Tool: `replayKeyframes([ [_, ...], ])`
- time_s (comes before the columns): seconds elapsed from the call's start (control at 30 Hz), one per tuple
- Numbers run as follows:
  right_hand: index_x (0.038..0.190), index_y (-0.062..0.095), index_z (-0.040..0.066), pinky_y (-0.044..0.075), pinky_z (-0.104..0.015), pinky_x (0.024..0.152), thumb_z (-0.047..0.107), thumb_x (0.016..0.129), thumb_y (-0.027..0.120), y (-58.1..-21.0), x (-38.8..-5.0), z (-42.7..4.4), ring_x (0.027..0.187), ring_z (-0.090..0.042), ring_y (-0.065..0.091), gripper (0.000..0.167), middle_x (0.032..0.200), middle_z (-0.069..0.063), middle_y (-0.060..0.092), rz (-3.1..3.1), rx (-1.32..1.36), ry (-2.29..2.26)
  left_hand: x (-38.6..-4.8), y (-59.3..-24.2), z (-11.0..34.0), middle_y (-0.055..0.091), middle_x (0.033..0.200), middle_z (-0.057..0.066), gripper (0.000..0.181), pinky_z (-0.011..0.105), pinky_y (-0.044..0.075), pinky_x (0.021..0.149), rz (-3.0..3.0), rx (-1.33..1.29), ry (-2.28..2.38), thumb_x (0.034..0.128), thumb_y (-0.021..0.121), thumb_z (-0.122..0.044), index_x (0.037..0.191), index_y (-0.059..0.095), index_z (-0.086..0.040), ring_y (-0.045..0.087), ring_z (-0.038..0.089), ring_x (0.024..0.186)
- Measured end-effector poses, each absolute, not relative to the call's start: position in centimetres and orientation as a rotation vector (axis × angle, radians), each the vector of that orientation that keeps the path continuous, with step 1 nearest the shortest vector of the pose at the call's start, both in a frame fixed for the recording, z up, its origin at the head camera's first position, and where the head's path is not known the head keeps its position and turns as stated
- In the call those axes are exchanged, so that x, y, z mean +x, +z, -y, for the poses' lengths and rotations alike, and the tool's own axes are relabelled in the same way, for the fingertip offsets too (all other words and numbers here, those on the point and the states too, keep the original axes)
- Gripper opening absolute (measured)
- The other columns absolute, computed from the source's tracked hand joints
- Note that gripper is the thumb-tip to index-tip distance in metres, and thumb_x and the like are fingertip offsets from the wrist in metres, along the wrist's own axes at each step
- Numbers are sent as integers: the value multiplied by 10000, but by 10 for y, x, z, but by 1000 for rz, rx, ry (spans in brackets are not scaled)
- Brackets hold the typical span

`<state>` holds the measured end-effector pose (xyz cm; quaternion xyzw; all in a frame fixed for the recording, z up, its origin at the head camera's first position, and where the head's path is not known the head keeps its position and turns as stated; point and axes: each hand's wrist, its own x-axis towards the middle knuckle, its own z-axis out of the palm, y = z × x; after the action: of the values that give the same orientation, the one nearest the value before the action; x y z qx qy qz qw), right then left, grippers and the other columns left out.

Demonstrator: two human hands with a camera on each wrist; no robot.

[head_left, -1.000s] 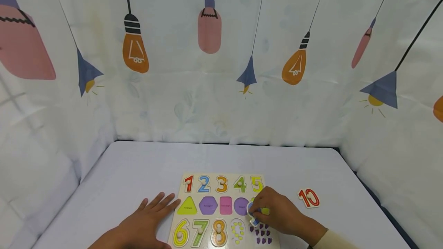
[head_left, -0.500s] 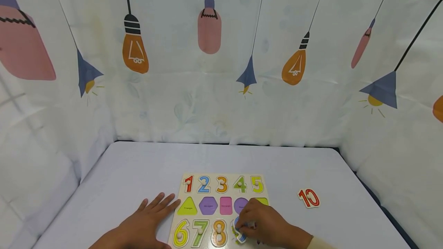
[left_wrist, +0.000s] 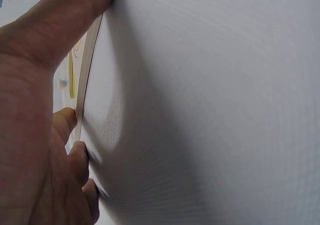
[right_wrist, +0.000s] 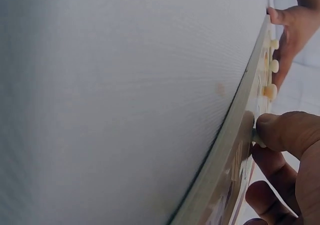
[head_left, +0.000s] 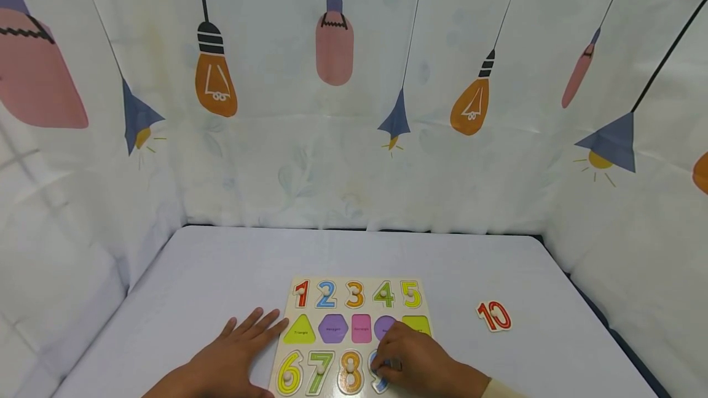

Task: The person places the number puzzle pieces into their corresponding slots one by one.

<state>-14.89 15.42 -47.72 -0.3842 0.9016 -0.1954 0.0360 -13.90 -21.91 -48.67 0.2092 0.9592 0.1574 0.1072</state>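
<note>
On the wooden number puzzle board point(head_left: 313, 311), my right hand point(head_left: 417, 358) pinches the knob of a blue number 9 piece point(head_left: 380, 384) over the bottom row, just right of the 8. Fingers cover much of that piece, and how deep it sits cannot be told. In the right wrist view, thumb point(right_wrist: 287, 130) and index finger meet at the knob near the board's surface. My left hand point(head_left: 235, 352) lies spread at the board's left side, fingertips touching its edge point(left_wrist: 87, 70) in the left wrist view. A red number 10 piece point(head_left: 494, 316) lies right of the board.
Number pieces 1 to 8 sit in the board, with knobs point(right_wrist: 270, 91) standing up. Printed coloured shapes, such as a yellow triangle point(head_left: 300, 330), fill the middle row. A white table point(head_left: 232, 263) carries everything, with a lamp-patterned curtain point(head_left: 276, 158) behind.
My right hand has carried the blue 9 piece left and down from the shapes row to the bottom row, moving only slightly in the last half second. The left hand has stayed put.
</note>
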Motion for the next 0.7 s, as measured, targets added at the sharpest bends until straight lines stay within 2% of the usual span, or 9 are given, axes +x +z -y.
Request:
replayKeyframes([
  [0.27,1057,812,309,512,-192,833,304,911,801,-479,-150,-160,951,37,505,146,970,271,604,-2769,-1124,-596,-139,-486,220,360,1636,59,1220,781,162,1105,-2813,620,469,584,793,-791,1581,415,-198,211,425,1520],
  [0.43,1102,788,340,540,-249,869,346,903,796,-476,-155,-176,969,25,519,198,1019,272,608,-2794,-901,-590,-139,-486,219,354,1639,55,1211,779,161,1106,-2811,618,466,585,809,-768,1583,413,-207,207,423,1521],
  [0.6,1062,780,344,558,-320,883,348,874,818,-471,-160,-204,906,-8,532,192,1014,217,570,-2840,-604,-625,-139,-487,219,349,1643,41,1206,773,150,1113,-2817,600,468,573,833,-739,1581,415,-227,198,414,1526],
  [0.7,1039,768,335,557,-346,891,311,868,830,-471,-164,-228,943,-20,554,184,1020,210,566,-2913,-564,-631,-139,-487,219,347,1644,35,1204,770,147,1117,-2812,594,470,571,834,-736,1581,415,-232,196,409,1528],
])
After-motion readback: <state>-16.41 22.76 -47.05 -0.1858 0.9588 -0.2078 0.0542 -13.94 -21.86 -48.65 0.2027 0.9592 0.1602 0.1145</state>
